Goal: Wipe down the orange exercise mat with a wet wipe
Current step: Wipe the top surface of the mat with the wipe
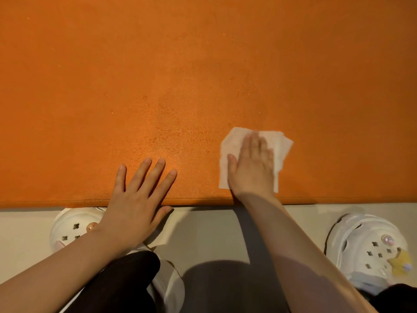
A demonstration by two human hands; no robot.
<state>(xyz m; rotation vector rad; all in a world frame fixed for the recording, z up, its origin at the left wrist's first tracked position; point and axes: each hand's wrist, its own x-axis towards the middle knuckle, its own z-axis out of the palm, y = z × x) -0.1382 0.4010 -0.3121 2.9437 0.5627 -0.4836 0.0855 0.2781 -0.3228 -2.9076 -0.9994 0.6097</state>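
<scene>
- Two white perforated clogs (74, 227) are seen on the pale floor (203, 227) at the bottom of the frame.
- The left hand (137, 199) is laid flat, fingers spread, on the near edge of the orange textured exercise mat (203, 64), holding nothing.
- The right hand (252, 168), fingers straight, is pressed on a white creased wet wipe (282, 145) at lower centre-right.
- The mat's long axis runs left to right; most of it lies beyond the hands, with droplets left of the wipe.

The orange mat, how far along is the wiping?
Early on. Done: a beaded wet patch near the front edge of the orange mat. In hand: the right hand presses the wet wipe flat; the left hand braces the edge. Left: the far mat, which looks dry.
</scene>
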